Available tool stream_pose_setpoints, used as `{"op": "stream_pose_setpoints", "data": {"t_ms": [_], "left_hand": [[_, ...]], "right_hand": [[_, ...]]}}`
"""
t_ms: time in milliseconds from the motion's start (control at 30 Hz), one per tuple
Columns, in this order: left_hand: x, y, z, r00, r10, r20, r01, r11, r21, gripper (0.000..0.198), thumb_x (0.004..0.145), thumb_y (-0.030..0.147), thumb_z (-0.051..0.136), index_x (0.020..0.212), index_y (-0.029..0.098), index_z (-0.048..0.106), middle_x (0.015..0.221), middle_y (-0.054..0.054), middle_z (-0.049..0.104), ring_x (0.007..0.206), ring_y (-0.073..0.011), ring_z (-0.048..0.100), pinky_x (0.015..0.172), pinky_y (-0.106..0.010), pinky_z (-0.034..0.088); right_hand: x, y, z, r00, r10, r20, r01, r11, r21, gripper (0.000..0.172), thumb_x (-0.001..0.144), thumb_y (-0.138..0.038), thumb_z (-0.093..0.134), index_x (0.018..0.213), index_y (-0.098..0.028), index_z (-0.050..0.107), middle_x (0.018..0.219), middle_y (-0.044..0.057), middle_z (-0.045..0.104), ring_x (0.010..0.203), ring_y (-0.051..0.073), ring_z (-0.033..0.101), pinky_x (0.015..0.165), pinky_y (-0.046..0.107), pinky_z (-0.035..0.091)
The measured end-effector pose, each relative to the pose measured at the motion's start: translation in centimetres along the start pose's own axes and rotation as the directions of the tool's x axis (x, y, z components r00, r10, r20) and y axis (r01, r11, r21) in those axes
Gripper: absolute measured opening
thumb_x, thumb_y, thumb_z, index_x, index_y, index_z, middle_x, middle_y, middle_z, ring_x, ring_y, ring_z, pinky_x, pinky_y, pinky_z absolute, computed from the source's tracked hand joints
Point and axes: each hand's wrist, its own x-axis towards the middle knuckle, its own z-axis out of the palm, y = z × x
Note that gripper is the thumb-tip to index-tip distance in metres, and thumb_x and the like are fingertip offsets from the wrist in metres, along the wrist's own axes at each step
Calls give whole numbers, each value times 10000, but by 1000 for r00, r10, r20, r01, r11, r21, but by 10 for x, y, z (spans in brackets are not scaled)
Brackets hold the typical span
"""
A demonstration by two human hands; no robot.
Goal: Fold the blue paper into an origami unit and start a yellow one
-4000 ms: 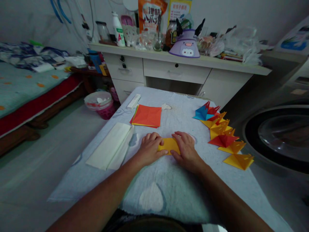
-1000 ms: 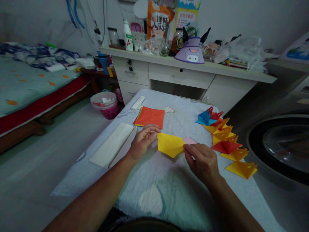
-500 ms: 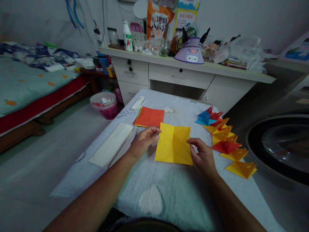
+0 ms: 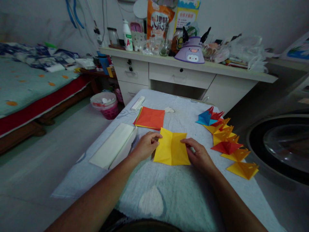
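Observation:
A creased yellow paper [image 4: 172, 148] is raised a little over the cloth-covered table, bent along an upright middle crease. Its left edge is pinched between the thumb and fingers of my left hand [image 4: 147, 145]. My right hand [image 4: 199, 153] grips the right edge, fingertips on top and thumb hidden behind the sheet. Beyond the paper lies a stack of square sheets with an orange-red one [image 4: 151, 118] on top. On the right stands a row of folded paper pieces, among them a blue one [image 4: 205, 118], a red one [image 4: 227, 147] and a yellow one [image 4: 243, 169].
A long white packet [image 4: 113, 146] lies left of my left hand, and a small white box [image 4: 138, 103] is near the far left corner. Behind the table is a cluttered desk [image 4: 154, 58]. A pink bin [image 4: 108, 108] stands on the floor; a washing machine [image 4: 285, 141] is at right.
The yellow paper has come slightly nearer and its two halves bend more at the middle crease. My right hand has moved a little left with its edge.

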Motion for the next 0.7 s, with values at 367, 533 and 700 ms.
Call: {"op": "stream_pose_setpoints", "data": {"t_ms": [367,533,700], "left_hand": [[0,-1,-5,996,51,68,-64,976,208,351,823,85,444,1002,208,720,1031,-30,723,946,-174,649,882,-295,474],[-2,-3,-5,986,149,79,-163,962,218,401,771,44,492,1040,238,718,994,-29,727,903,-185,653,865,-303,485],[-3,-2,-4,987,134,87,-151,960,234,429,669,9,582,1007,230,728,968,-39,724,868,-192,653,809,-295,497]], "right_hand": [[3,6,-6,992,15,124,-11,1000,-26,238,802,-146,528,974,-222,674,954,65,698,904,206,662,839,382,523],[2,4,-8,987,93,132,-94,996,-3,239,767,-155,573,970,-209,686,995,69,707,936,219,668,857,381,525],[-3,17,0,971,222,86,-233,959,159,246,765,-168,555,968,-210,686,974,52,723,879,206,686,782,341,550]]}}
